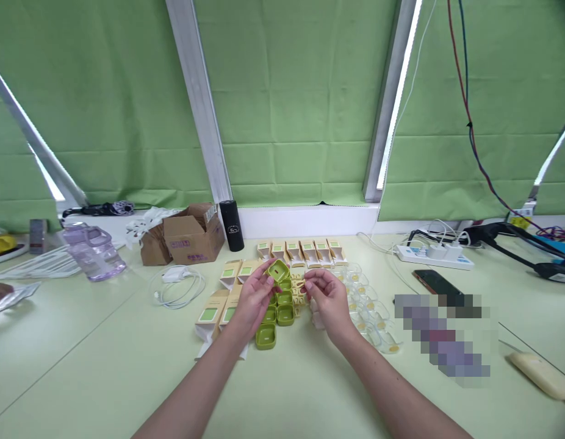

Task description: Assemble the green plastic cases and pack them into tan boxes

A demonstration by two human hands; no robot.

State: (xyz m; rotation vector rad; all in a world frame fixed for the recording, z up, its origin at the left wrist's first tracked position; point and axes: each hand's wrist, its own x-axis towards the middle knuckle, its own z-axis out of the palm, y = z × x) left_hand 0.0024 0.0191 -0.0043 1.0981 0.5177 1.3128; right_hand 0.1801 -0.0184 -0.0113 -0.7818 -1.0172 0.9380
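Observation:
Between its thumb and fingers, my left hand (pixel 254 299) grips a small green square tray (pixel 278 270), tilted so its hollow inside shows. My right hand (pixel 327 296) is closed in a pinch on a small pale yellow piece (pixel 301 284), just right of that tray. Below the hands, several more green square trays (pixel 266 336) sit in rows on the table. More small yellow pieces (pixel 297 311) lie in a column beside them, partly hidden by my fingers. Clear plastic covers (pixel 370 303) with yellow spots stand in rows to the right of my right hand.
Small cartons with green fronts (pixel 209 314) stand at left, with more cartons (pixel 310 253) behind. Farther back are an open cardboard box (pixel 193 235), black bottle (pixel 231 225) and purple jug (pixel 94 251). A phone (pixel 440 286) and power strip (pixel 433 256) lie right.

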